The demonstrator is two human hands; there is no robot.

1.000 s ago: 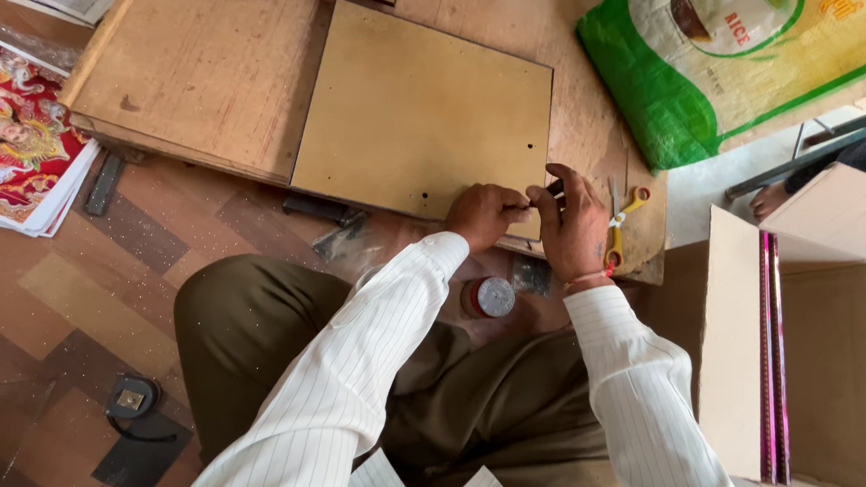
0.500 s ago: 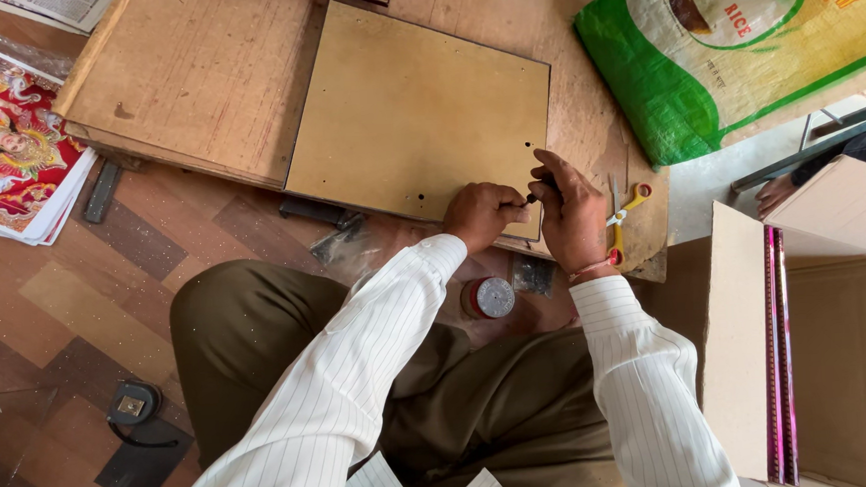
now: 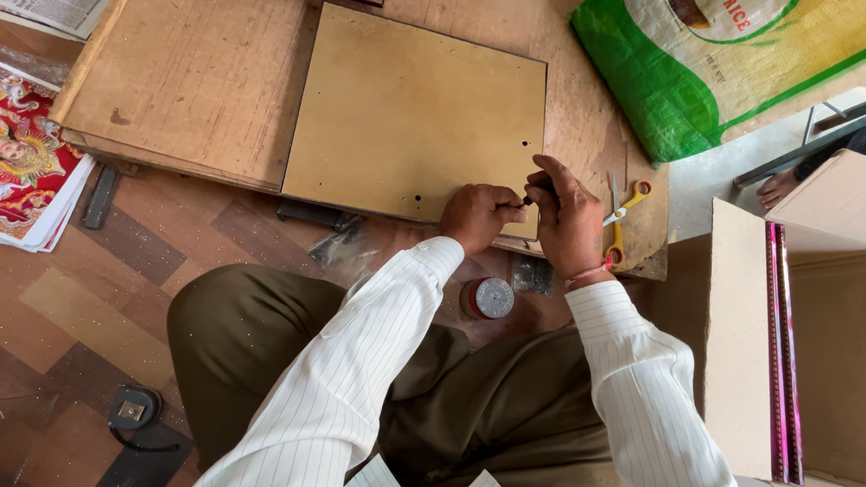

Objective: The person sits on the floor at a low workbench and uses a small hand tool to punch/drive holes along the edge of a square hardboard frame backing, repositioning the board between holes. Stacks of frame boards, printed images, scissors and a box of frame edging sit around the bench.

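Both hands' fingers (image 3: 540,192) pinch something tiny (indistinct) over board (image 3: 415,114).

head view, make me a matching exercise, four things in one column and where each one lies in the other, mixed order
Things:
1. scissors
2. round tin
3. green sack
4. printed pictures

Places:
A. far left, on the floor
B. top right corner
C. just right of the right hand
D. below the board, near the person's lap

Pairs: 1-C, 2-D, 3-B, 4-A
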